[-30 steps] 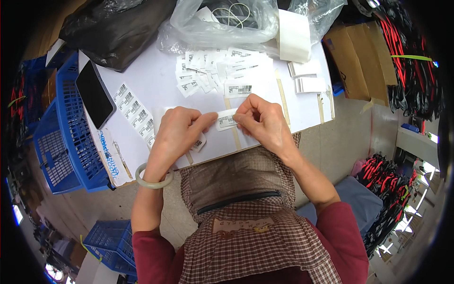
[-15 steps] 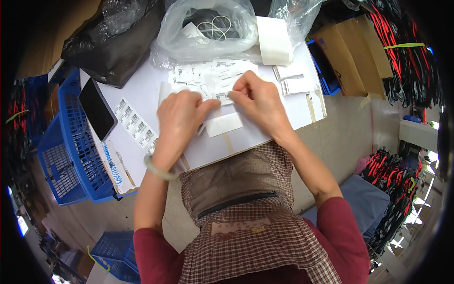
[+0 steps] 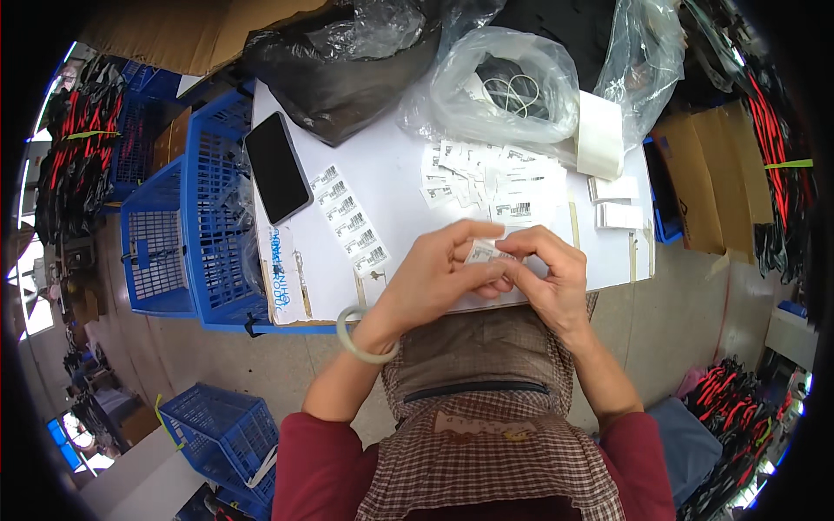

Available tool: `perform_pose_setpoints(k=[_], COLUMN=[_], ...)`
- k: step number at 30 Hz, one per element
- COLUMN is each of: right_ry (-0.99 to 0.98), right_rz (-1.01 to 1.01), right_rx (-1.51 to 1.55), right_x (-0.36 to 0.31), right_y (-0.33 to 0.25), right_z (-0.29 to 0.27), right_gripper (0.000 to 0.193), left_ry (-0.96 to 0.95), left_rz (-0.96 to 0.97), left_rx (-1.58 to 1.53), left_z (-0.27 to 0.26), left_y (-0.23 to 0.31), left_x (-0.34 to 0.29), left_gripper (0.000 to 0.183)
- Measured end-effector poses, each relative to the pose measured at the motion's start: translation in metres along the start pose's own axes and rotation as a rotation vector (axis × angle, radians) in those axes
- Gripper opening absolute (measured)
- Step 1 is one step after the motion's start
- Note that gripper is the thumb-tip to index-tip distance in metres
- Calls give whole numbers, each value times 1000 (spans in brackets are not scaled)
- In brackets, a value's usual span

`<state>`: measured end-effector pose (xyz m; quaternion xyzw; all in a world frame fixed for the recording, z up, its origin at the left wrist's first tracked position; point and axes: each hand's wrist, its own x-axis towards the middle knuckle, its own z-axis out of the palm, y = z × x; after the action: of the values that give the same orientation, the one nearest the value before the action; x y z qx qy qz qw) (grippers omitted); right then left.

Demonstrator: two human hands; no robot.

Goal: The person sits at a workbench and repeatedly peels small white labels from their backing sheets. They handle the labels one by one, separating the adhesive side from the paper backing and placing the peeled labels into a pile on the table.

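Both hands meet over the near edge of the white board (image 3: 408, 208), just above the lap. Left hand (image 3: 434, 282) is curled, thumb and fingertips pinched on a small white barcode label (image 3: 480, 253). Right hand (image 3: 549, 278) is curled too, fingertips nipping the same label from the other side, so the label sits between the two hands, lifted just off the board. A pale green bangle (image 3: 363, 339) rings the left wrist.

Just beyond the hands: a loose heap of barcode labels (image 3: 486, 178) on the board. To the left, a strip of barcode labels (image 3: 350, 219) runs diagonally, w/ a black phone (image 3: 278, 168) beside it near the board's left edge. Right side: a white label roll (image 3: 600, 136) standing on end and two small white stacks (image 3: 617, 201) near it.

Far edge: a clear plastic bag (image 3: 504, 87) w/ rubber bands inside, and a black plastic bag (image 3: 343, 69) next to it. Blue plastic crates (image 3: 187, 217) stand left of the board.
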<state>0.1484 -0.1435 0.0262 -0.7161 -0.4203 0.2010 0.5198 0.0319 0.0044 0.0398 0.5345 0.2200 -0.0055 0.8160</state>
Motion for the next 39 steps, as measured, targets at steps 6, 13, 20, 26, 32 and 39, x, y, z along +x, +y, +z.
perform_pose_setpoints(k=[6, 13, 20, 26, 32, 39], right_ry=[-111, 198, -176, -200, -159, -111], right_rz=[241, 283, 494, 500, 396, 237], right_rx=[352, 525, 36, -64, -100, -236], right_x=[-29, -29, 10, 12, 7, 3], right_y=[-3, 11, 13, 22, 30, 30], right_z=[1, -19, -13, -5, -1, 5], right_gripper=[13, 10, 10, 14, 12, 11], left_ry=[77, 248, 221, 161, 129, 152], left_rz=[-107, -268, -110, -203, -217, 216], left_rx=[78, 229, 790, 765, 977, 1435], left_z=[3, -9, -25, -35, -21, -14], left_y=[-12, -43, -24, -26, -16, -31], left_x=[-37, -56, -2, 9, 17, 23], left_gripper=[20, 18, 26, 36, 41, 41])
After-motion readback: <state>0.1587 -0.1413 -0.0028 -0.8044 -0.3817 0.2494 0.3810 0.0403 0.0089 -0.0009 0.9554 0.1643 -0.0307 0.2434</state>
